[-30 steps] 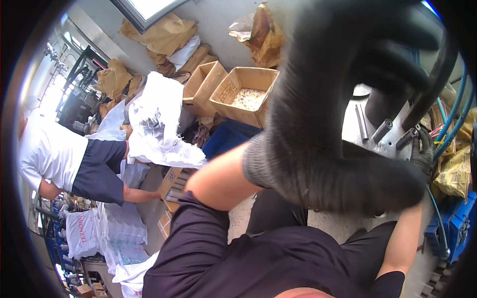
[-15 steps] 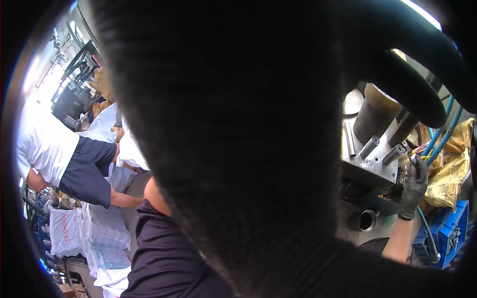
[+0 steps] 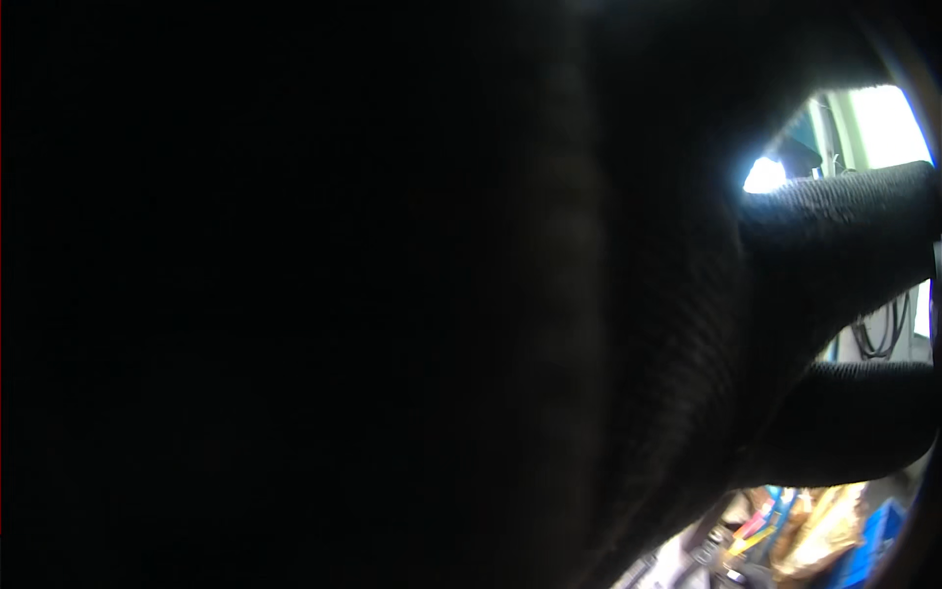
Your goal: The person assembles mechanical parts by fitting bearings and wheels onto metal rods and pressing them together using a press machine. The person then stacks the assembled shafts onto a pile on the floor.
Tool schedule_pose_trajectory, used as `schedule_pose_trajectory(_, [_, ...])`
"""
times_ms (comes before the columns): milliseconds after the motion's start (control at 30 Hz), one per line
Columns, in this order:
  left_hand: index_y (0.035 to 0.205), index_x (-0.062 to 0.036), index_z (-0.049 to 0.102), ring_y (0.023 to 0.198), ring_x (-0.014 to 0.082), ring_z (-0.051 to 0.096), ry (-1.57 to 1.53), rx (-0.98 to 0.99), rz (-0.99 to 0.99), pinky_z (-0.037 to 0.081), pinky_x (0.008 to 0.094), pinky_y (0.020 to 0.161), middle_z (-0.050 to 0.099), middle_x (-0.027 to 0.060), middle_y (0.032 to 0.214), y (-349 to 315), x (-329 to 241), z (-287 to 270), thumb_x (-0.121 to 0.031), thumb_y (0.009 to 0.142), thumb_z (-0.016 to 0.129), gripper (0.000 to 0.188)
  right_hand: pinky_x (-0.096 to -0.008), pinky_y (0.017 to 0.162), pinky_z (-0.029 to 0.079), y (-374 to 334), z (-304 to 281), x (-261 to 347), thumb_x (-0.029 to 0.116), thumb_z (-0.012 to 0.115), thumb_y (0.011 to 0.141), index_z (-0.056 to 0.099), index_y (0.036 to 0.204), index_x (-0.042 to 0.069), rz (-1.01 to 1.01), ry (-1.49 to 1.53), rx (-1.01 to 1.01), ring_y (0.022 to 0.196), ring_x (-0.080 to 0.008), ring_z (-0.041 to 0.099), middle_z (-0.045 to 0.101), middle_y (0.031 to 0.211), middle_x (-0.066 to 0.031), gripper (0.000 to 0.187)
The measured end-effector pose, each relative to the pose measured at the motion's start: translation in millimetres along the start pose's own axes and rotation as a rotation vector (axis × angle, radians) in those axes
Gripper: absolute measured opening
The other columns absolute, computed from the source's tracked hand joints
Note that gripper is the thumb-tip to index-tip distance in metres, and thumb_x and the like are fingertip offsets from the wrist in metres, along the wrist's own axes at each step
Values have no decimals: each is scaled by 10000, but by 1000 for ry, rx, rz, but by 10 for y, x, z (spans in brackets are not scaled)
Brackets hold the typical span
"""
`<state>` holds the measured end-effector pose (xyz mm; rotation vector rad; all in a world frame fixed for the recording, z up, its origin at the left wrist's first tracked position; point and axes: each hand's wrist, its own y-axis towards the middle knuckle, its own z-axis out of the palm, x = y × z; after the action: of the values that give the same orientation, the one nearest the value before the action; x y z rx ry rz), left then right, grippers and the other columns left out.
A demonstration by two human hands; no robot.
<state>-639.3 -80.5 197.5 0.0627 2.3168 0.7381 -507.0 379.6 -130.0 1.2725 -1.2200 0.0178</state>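
A black knitted glove covers most of the head view, very close and out of focus. It appears to be my left hand, with its fingers stretched toward the right side. Gaps show between those fingers, and nothing is visible in them. My right hand is out of sight. The workpieces and the metal plate are hidden behind the glove.
Past the fingers at the lower right, a yellow-brown sack and part of a blue crate show, blurred. Dark cables hang higher up, below a bright patch at the upper right.
The gloved left hand now hides nearly the whole view. My right hand, the metal plate with its cylinders and the people at the left have gone from sight.
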Motion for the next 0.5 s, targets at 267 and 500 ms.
schedule_pose_trajectory(267, [1519,2,406,1169,271,657,4,-113,169,550,409,968,590,151,1397,21,452,93,-163,900,807,756,-313,945,527,-100,-22,-129,-12,630,999,645,1250,0,-18,6,67,1072,-163,651,676,1189,-106,252])
schedule_pose_trajectory(500, [1514,8,412,1168,282,659,36,-492,385,552,414,966,596,154,1391,-793,566,642,-176,899,813,757,-311,1025,458,95,439,223,18,588,1025,651,1266,-20,208,64,130,1120,-154,601,662,1230,-76,252])
